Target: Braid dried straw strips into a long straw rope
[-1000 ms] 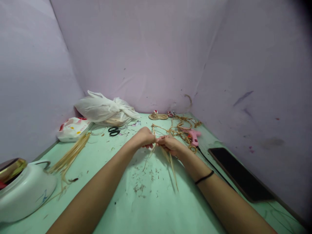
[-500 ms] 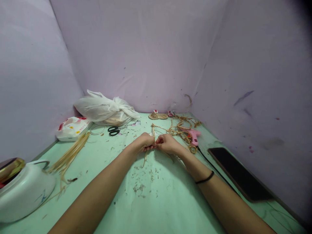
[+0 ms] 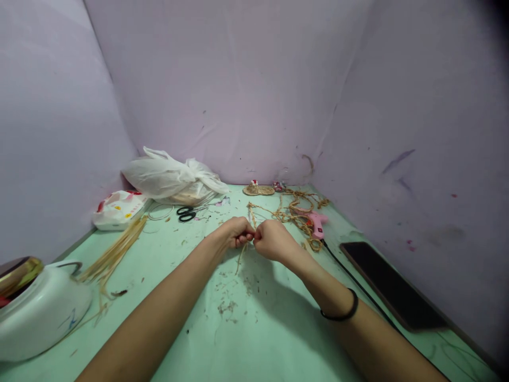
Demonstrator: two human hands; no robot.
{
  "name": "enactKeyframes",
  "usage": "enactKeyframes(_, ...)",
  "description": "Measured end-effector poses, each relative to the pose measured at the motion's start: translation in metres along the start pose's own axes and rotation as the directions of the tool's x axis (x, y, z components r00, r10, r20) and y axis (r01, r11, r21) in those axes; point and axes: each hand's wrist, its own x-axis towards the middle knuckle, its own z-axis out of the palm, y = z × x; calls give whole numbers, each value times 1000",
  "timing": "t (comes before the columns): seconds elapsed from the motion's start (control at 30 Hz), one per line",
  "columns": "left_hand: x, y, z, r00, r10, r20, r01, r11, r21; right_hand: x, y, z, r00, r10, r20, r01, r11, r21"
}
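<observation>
A braided straw cord runs from the tangled length at the right down to my two hands, which meet at the middle of the table. My left hand is closed, pinching the cord at its working end; a loose straw strand hangs below it. Close against it, my right hand is closed in a fist, back of the hand up, fingertips at the same spot. Its fingers hide most of the straw they grip. The rest of the braided cord lies in loops beyond my right hand.
A pink glue gun with a black cable lies right, near a dark phone. Black-handled scissors, a straw bundle, a tissue pack, a white plastic bag and a white pot stand left. A small straw hat sits behind.
My right hand has rolled over from a fingertip pinch to a closed fist with its back up. The loose strands below it are no longer visible. My left hand stays nearly in place.
</observation>
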Motion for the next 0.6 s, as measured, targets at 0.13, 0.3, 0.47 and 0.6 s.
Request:
enactKeyframes(0.13, 2, -3, -8, 1000, -1, 23, 1, 1000, 11, 3, 10, -8, 983, -78, 166, 49, 983, 175)
enactKeyframes(0.3, 9, -5, -21, 977, 19, 212, -17, 1000, -14, 11, 53, -46, 989, 97, 112, -128, 940, 315)
enactKeyframes(0.47, 12, -8, -31, 963, 49, 263, -61, 997, 37, 17, 98, -66, 952, 267, 152, -280, 958, 69)
enactKeyframes(0.6, 11, -9, -34, 958, 70, 279, -88, 995, 51, 19, 115, -60, 872, 414, 260, -402, 910, -99)
